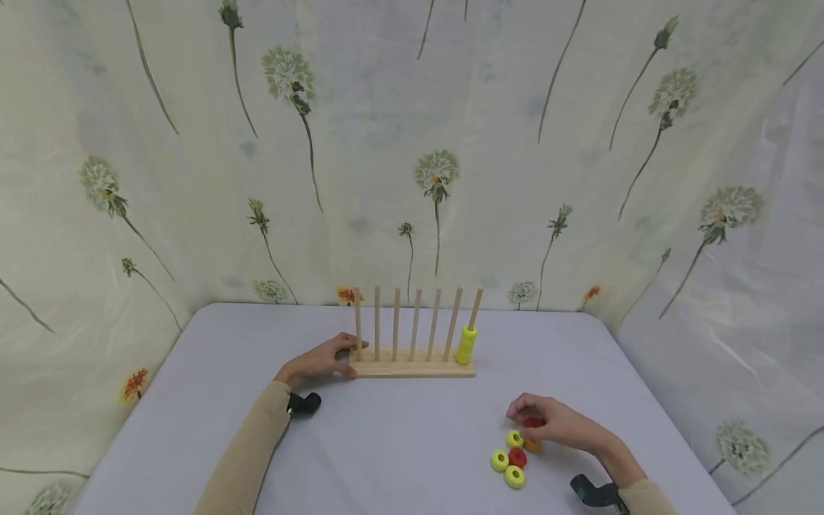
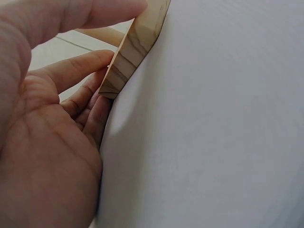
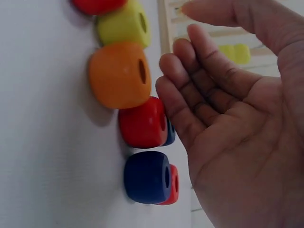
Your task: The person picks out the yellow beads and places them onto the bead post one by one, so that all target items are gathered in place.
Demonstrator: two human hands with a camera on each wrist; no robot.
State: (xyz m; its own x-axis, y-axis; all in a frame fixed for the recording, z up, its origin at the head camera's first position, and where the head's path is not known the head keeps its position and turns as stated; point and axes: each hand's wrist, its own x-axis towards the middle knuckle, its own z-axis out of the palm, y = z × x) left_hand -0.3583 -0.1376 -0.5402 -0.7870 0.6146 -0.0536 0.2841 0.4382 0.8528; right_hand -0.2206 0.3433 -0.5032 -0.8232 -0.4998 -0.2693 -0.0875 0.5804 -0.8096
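Reaching in from the left in a beige sleeve [image 1: 247, 450], wearing a black device [image 1: 305, 403] at the wrist. Clamping the left end of the wooden rack [image 1: 412, 370] with the left hand [image 1: 320, 359], setting the thumb at the near edge and the fingers at the far side. Resting the rack flat toward the far edge of the white surface [image 1: 399, 443], before a flower-printed curtain [image 1: 360, 179]; running its long axis left to right, roughly parallel to that far edge, and pointing its seven pegs [image 1: 395, 325] upward. Carrying a yellow stack [image 1: 466, 345] at the foot of the rightmost peg. Showing loose yellow beads [image 1: 513, 482], red beads [image 1: 517, 461] and an orange bead [image 1: 532, 446] nearer and farther right, lying close together, plus a dark blue bead [image 3: 146, 178] in the right wrist view. Hovering by these with the right hand [image 1: 566, 425], holding the thumb apart from loosely bent fingers; leaving fingertip contact impossible to tell.
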